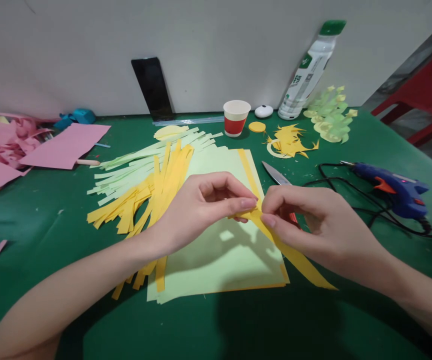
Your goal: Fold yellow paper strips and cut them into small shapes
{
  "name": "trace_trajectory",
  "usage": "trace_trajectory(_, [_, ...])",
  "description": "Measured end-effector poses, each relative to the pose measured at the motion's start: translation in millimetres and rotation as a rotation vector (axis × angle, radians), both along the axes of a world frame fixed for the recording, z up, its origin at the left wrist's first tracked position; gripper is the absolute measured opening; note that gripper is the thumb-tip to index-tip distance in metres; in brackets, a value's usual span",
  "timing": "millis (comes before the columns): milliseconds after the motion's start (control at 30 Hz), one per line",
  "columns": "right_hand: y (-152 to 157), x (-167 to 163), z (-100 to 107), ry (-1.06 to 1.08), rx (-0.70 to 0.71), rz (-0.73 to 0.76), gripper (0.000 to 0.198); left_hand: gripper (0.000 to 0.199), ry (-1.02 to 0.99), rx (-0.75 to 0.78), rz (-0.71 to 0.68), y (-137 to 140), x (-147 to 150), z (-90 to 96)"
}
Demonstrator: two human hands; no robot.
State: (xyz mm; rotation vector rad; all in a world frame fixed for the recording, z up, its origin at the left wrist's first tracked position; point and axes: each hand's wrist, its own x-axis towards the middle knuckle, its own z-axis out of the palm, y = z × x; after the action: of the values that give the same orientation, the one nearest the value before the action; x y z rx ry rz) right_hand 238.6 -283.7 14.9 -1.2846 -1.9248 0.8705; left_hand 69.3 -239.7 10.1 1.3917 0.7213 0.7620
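Near, centre: yellow paper strip [298, 260], one, between the two hands, above pale green sheets [208, 270]; free end trailing near and right.
Left hand [204, 205]: grip pinched on the strip's yellow end, whether folded or rolled cannot be told.
Right hand [324, 225]: thumb and forefinger grasping the same strip just beside the left fingertips.
Handling, as judged: very light, limp along its length, easily creased or torn; dry, hardly slippery. Best held flat between thumb and fingertip, close to the worked end.
Left of the sheets: loose yellow strips [173, 175], fanned; pale green strips [126, 175] beyond.
Right: glue gun [392, 190], blue with orange trigger, no legible marking; scissors [276, 172], partly behind the right hand.
Far, on the green tabletop [144, 330]: paper cup [234, 122], white over red, no readable writing; bottle [306, 75], white, green cap, leaning on the wall [216, 45], label with green panel and dark characters, too small to read; black slab [152, 87], leaning likewise, no brand visible.
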Motion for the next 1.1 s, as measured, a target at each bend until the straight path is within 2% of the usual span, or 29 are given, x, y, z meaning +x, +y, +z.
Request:
trace_trajectory(100, [-0.2, -1.0, 2.0, 0.028, -0.081, 0.05, 0.019, 0.004, 0.007, 0.058, -0.024, -0.9, -1.8, -2.8])
trace_trajectory(200, [1.8, -1.5, 3.0, 0.002, -0.106, 0.102, 0.021, 0.027, 0.032, 0.101, -0.079, -0.2, -3.4, -4.3])
trace_trajectory(267, [3.2, -1.2, 2.9, -0.013, -0.099, 0.109, 0.021, 0.035, 0.055, 0.119, -0.109, 0.4, -3.6, -3.7])
trace_trajectory(533, [1.7, 0.1, 1.1, -0.003, -0.082, 0.089, 0.02, 0.03, 0.043, 0.091, -0.115, -3.1, 1.8, -0.1])
trace_trajectory(700, [0.6, 0.6, 2.9, 0.073, -0.028, 0.004, 0.019, 0.037, -0.016, 0.02, -0.135, -6.6, 2.8, -1.5])
trace_trajectory(767, [0.0, 1.2, 4.3, 0.116, 0.01, -0.036, 0.019, 0.032, -0.042, 0.007, -0.154, -7.1, 2.8, -0.7])
trace_trajectory(833, [-0.4, 1.9, 5.1, 0.147, 0.04, -0.049, 0.019, 0.014, -0.028, 0.027, -0.184, -7.2, 3.1, 1.0])
trace_trajectory(867, [-0.4, 2.3, 5.1, 0.154, 0.047, -0.047, 0.019, 0.013, -0.003, 0.053, -0.196, -7.2, 3.3, 1.9])
trace_trajectory(967, [0.3, 3.6, 3.1, 0.147, 0.048, -0.021, 0.02, 0.026, 0.078, 0.153, -0.183, -7.2, 3.4, 4.2])
trace_trajectory(1100, [1.4, 4.2, -0.8, 0.178, 0.021, 0.041, 0.018, 0.027, 0.108, 0.246, -0.17, -7.9, 1.7, 5.0])
